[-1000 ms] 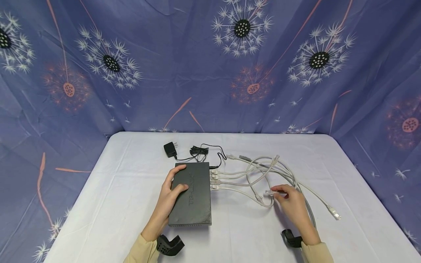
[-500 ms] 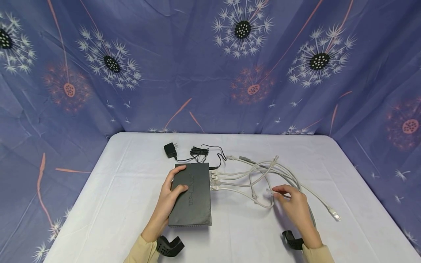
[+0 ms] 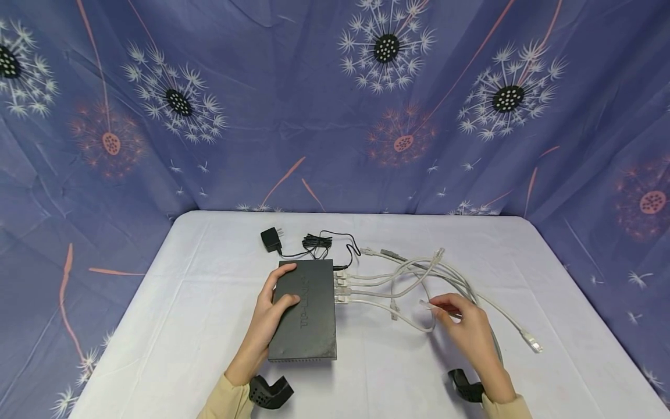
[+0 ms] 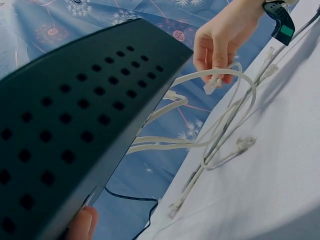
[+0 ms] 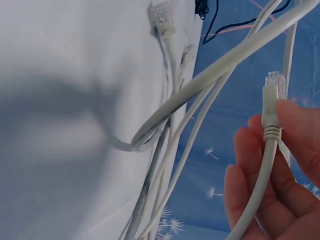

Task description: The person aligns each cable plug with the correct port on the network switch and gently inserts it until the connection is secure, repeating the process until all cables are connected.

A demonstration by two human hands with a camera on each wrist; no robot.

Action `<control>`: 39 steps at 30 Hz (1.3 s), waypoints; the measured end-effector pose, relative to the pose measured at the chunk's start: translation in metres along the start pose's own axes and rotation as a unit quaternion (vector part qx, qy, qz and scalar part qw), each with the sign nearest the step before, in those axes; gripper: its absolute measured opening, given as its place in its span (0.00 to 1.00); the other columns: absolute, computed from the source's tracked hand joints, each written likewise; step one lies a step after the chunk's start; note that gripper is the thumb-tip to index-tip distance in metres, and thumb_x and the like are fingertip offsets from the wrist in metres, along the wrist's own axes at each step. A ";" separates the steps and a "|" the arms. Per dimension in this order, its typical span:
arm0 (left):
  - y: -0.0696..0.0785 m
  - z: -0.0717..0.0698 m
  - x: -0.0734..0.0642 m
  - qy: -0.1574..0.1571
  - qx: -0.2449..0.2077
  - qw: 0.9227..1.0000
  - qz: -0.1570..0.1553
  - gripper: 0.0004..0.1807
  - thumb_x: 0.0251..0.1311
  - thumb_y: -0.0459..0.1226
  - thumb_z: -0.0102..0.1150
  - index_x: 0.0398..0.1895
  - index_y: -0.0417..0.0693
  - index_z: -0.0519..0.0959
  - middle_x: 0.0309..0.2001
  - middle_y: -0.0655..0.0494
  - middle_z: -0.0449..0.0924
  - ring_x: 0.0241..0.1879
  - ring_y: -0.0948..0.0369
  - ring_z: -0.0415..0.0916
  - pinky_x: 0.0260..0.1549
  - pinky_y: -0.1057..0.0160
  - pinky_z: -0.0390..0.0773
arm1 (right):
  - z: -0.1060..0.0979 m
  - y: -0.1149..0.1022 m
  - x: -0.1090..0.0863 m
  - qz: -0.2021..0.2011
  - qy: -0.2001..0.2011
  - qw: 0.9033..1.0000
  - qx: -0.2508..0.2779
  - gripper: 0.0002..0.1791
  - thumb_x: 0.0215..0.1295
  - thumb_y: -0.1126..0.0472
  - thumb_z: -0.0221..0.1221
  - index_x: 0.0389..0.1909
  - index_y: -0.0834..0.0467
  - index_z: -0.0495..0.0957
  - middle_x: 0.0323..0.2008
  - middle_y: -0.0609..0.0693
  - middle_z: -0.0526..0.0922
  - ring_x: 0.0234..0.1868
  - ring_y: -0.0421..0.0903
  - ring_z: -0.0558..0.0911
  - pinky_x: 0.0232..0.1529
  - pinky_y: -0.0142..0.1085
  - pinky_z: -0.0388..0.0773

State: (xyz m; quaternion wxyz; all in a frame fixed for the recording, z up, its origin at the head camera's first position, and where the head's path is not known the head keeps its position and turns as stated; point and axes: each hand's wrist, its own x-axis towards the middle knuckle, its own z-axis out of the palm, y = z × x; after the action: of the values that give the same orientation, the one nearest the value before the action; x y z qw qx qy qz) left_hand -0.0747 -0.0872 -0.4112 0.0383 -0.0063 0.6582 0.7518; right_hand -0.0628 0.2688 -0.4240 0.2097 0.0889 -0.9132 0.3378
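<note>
My left hand (image 3: 266,314) grips the left side of a black network switch (image 3: 314,337), thumb and a finger showing on its top. Several grey Ethernet cables are plugged into the switch's right side, along with a thin black power lead. To the right, my right hand (image 3: 468,326) pinches the clear-ended plug (image 5: 271,102) of another grey Ethernet cable (image 5: 260,185) between thumb and fingers. In the right wrist view that plug points upward, its cable running down across the palm. A loose Ethernet plug (image 3: 395,309) hangs or lies between the switch and my right hand; which, I cannot tell.
Behind the switch lie a black power adapter (image 3: 271,239) and its bundled cord (image 3: 316,240). More grey cables (image 3: 460,279) loop across the white table (image 3: 199,326), with a loose plug (image 3: 532,341) at the right. A blue patterned curtain (image 3: 293,134) surrounds the table.
The loose Ethernet plug between the switch and my right hand has shifted left. The pinched plug has tilted a little in my right fingers. My left hand and the switch have stayed put.
</note>
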 end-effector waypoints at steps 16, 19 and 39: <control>-0.001 -0.001 -0.001 -0.004 0.003 1.000 -0.001 0.31 0.57 0.29 0.52 0.65 0.59 0.68 0.59 0.46 0.66 0.48 0.51 0.69 0.40 0.56 0.71 | -0.002 -0.013 0.002 -0.026 0.002 0.999 0.027 0.15 0.46 0.76 0.69 0.34 0.58 0.82 0.33 0.47 0.82 0.33 0.37 0.79 0.37 0.20 0.70; -0.001 -0.001 0.000 -0.002 0.003 1.000 -0.001 0.31 0.57 0.29 0.52 0.65 0.59 0.68 0.59 0.46 0.66 0.48 0.51 0.69 0.40 0.56 0.71 | -0.002 -0.015 0.003 -0.042 0.006 0.999 0.032 0.17 0.42 0.77 0.70 0.35 0.58 0.82 0.33 0.47 0.81 0.32 0.38 0.79 0.36 0.20 0.70; -0.001 0.001 0.001 -0.002 0.005 1.000 0.000 0.31 0.56 0.28 0.52 0.65 0.58 0.68 0.60 0.47 0.66 0.50 0.51 0.67 0.44 0.55 0.69 | 0.006 -0.042 0.010 -0.119 0.019 0.988 0.097 0.21 0.38 0.79 0.71 0.34 0.57 0.79 0.31 0.47 0.79 0.27 0.38 0.75 0.27 0.24 0.69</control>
State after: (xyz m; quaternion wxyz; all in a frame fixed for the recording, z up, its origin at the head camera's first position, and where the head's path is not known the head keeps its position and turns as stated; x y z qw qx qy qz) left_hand -0.0751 -0.0857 -0.4118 0.0397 -0.0052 0.6618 0.7486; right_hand -0.0611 0.2329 -0.3992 0.2563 0.2104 -0.8549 0.3990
